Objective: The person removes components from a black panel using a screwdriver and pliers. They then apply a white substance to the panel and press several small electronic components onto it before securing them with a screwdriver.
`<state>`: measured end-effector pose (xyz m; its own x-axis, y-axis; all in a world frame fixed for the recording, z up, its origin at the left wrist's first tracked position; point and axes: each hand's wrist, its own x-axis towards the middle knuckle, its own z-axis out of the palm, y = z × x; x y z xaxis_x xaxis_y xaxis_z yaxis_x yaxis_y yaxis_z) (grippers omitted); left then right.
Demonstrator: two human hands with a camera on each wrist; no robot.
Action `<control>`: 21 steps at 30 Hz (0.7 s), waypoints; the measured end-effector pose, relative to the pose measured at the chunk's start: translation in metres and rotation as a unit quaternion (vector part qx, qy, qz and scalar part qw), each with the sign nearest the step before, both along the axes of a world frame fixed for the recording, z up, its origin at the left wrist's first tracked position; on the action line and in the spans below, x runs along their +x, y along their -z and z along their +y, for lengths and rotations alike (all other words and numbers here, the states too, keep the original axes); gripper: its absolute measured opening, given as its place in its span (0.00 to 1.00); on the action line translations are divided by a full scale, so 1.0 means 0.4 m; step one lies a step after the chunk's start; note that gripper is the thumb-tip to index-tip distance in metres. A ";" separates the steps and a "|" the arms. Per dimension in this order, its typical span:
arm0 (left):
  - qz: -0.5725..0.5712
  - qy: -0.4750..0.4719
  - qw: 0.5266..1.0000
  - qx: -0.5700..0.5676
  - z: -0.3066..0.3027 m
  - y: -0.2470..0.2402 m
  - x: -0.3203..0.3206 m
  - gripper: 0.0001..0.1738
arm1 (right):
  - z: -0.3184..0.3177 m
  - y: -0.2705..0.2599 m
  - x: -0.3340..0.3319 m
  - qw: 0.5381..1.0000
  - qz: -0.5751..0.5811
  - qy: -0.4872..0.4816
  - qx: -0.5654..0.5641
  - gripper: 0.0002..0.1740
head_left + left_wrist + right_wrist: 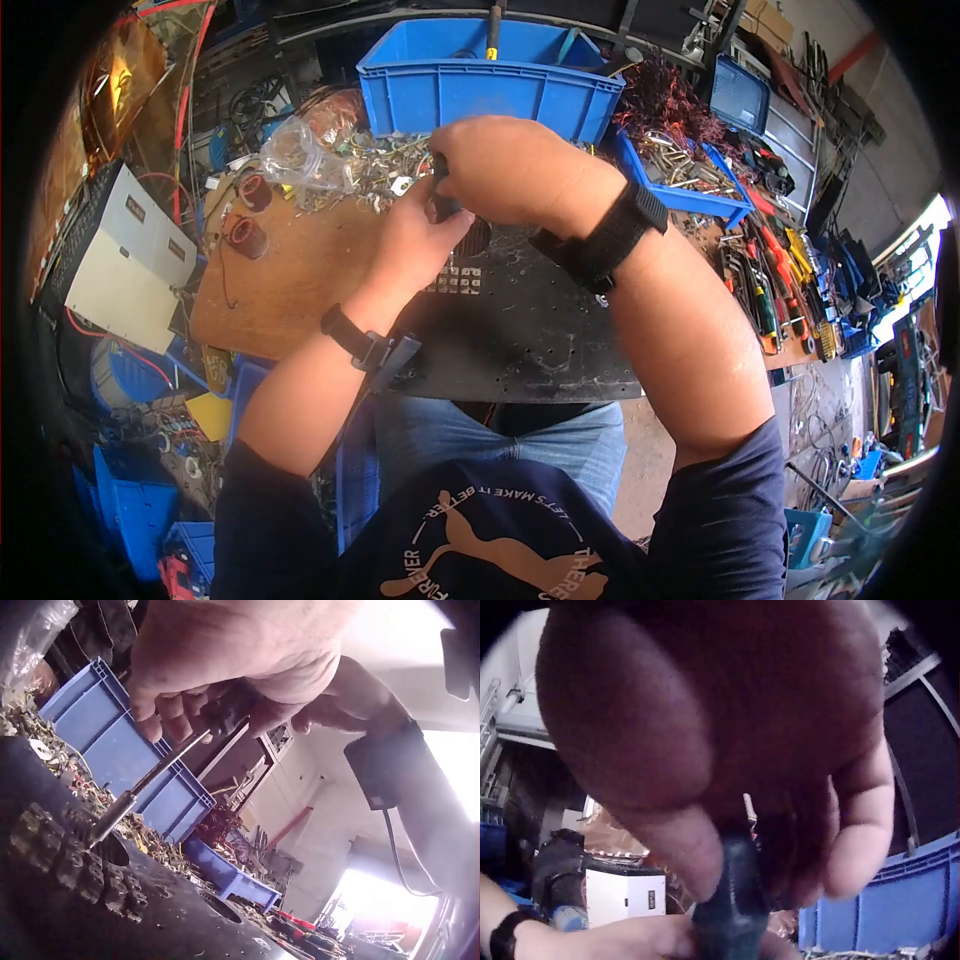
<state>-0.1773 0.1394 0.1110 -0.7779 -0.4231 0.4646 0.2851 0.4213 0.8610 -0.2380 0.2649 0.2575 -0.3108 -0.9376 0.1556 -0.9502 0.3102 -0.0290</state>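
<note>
Over the black plate [520, 330], both hands come together on one upright screwdriver [441, 200]. My right hand [510, 160] grips the top of its dark handle from above; the right wrist view shows thumb and fingers round that handle [735, 892]. Lower down, my left hand [425, 235] pinches the tool between thumb and fingers. In the left wrist view the metal shaft [154, 776] slants down from the fingers, thicker toward its lower end. Its tip is right at a row of dark ribbed blocks [71, 862] on the plate.
A large blue crate [480, 100] stands behind the hands, with loose metal scraps [385, 170] before it. Two reddish coils [246, 237] lie on the wooden board at left. To the right are a blue tray [690, 195] of small parts and several hand tools [770, 280].
</note>
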 end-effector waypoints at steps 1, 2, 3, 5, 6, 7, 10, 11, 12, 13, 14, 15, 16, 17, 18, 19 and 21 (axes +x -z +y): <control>-0.009 -0.005 1.000 -0.012 -0.003 0.004 -0.002 0.17 | -0.004 0.016 -0.018 0.999 0.010 -0.038 -0.030 0.21; -0.018 -0.010 1.000 -0.024 -0.007 0.008 -0.005 0.17 | -0.005 0.031 -0.035 0.995 0.020 -0.076 -0.059 0.21; -0.024 -0.015 0.999 -0.037 -0.005 0.004 -0.002 0.17 | -0.003 0.021 -0.028 0.998 0.017 -0.052 -0.038 0.20; -0.033 -0.031 0.998 -0.053 -0.001 -0.007 0.006 0.17 | -0.003 -0.001 -0.010 1.000 0.011 -0.007 0.005 0.19; -0.036 -0.040 0.997 -0.057 0.005 -0.014 0.009 0.17 | -0.003 -0.016 0.009 0.999 0.008 0.027 0.020 0.19; -0.039 -0.047 0.996 -0.060 0.010 -0.018 0.010 0.17 | -0.001 -0.032 0.033 0.997 0.005 0.064 0.034 0.19; -0.029 -0.022 0.999 -0.025 0.013 -0.015 0.008 0.16 | -0.002 -0.034 0.027 0.997 -0.013 0.057 0.058 0.19; -0.014 -0.010 1.000 -0.007 0.013 -0.012 0.009 0.16 | -0.006 -0.029 0.017 0.997 -0.020 0.035 0.062 0.20; 0.001 0.003 1.000 0.011 0.014 -0.009 0.010 0.16 | -0.013 -0.020 0.000 0.999 -0.014 -0.003 0.047 0.20; 0.016 0.017 0.999 0.029 0.017 -0.008 0.011 0.16 | -0.022 -0.010 -0.015 0.999 -0.008 -0.040 0.032 0.20; -0.005 -0.001 1.000 0.003 0.019 -0.011 0.016 0.16 | -0.027 0.002 -0.028 0.997 -0.002 -0.077 0.017 0.20; -0.026 -0.019 0.999 -0.023 0.020 -0.022 0.025 0.16 | -0.027 -0.002 -0.022 0.998 0.000 -0.055 0.028 0.20; -0.047 -0.038 0.997 -0.050 0.019 -0.028 0.031 0.16 | -0.030 -0.008 -0.016 0.999 0.001 -0.034 0.040 0.19; -0.028 -0.032 0.998 -0.043 0.012 -0.015 0.023 0.16 | -0.031 -0.018 -0.011 0.999 0.003 -0.015 0.052 0.18; -0.009 -0.027 0.999 -0.036 0.008 -0.005 0.013 0.16 | -0.021 -0.045 0.022 0.997 0.001 0.034 0.067 0.18; 0.010 -0.025 0.999 -0.028 0.003 0.002 0.009 0.15 | -0.020 -0.041 0.029 0.998 0.017 0.040 0.051 0.18; -0.024 -0.035 0.998 -0.036 0.009 -0.021 0.024 0.15 | -0.018 -0.034 0.033 0.997 0.051 0.055 0.018 0.17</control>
